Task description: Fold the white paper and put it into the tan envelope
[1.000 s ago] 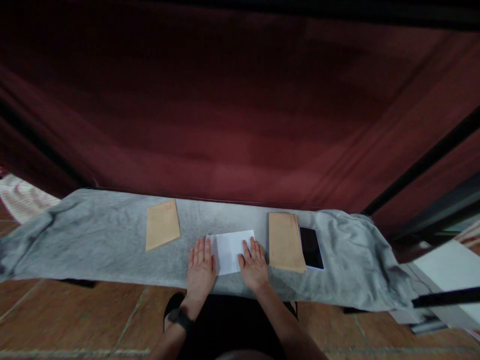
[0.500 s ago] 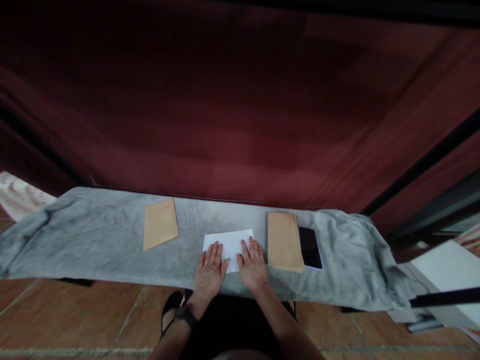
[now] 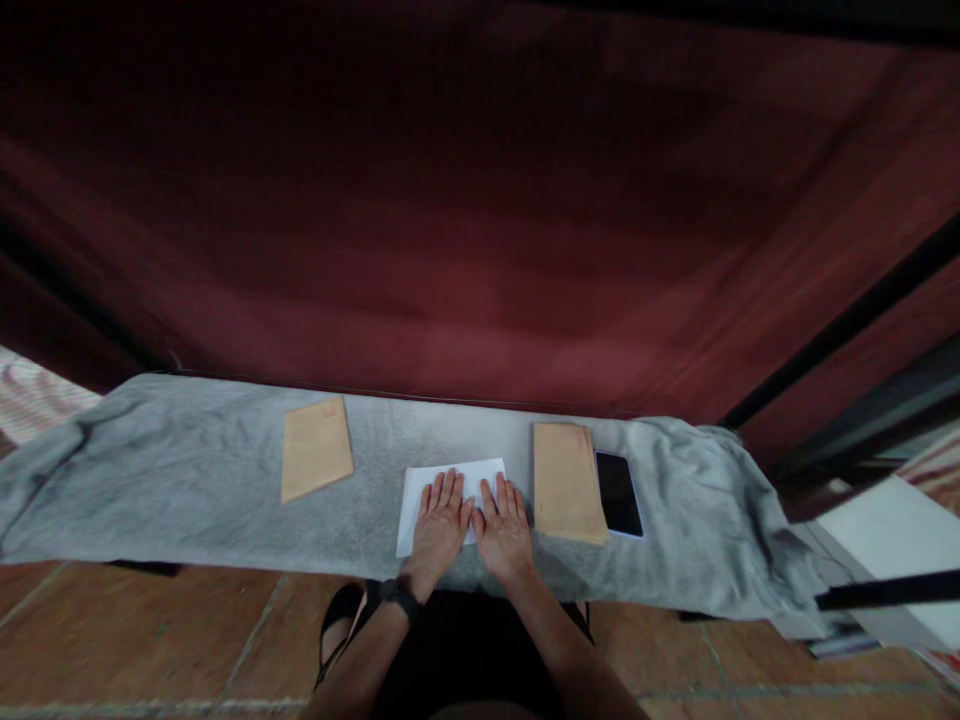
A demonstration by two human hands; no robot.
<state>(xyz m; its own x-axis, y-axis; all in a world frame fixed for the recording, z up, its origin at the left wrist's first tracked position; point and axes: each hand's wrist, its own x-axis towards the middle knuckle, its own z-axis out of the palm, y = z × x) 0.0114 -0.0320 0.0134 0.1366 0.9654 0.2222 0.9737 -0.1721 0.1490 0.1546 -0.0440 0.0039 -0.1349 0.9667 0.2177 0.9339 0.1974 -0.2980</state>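
Cloth: grey (image 3: pixel 217 460), a long band across the lower half of the frame, wrinkled at both ends.
Paper: white (image 3: pixel 473 480), flat on the cloth, lower centre of the frame; partly covered by both hands, its left part and top edge showing.
Left hand: palm down (image 3: pixel 442 522) over the middle of the paper; fingers straight, slightly spread, pointing up the frame; pressed flat, gripping nothing.
Right hand: palm down (image 3: pixel 504 532) on the paper's right part; fingers extended, a little fanned, closed on nothing. Thumbs side by side; cannot tell if they touch.
Wrist: dark watch (image 3: pixel 400 597) on the left one.
Stack: brown envelopes (image 3: pixel 568 482), right of the paper and apart from it, edges slightly offset.
Phone: dark screen up (image 3: pixel 619 495), close along the stack's right side; contact unclear.
Envelope: single brown one (image 3: pixel 316 450), left of centre, tilted, well apart from the left hand.
Backdrop: dark red panel (image 3: pixel 450 250), filling the upper half.
Floor: brown tiles (image 3: pixel 150 640), along the bottom; dark shoe (image 3: pixel 339 612) at lower left of centre.
Edge: white board (image 3: pixel 885 530), lower right; striped fabric (image 3: pixel 37 395), far left.
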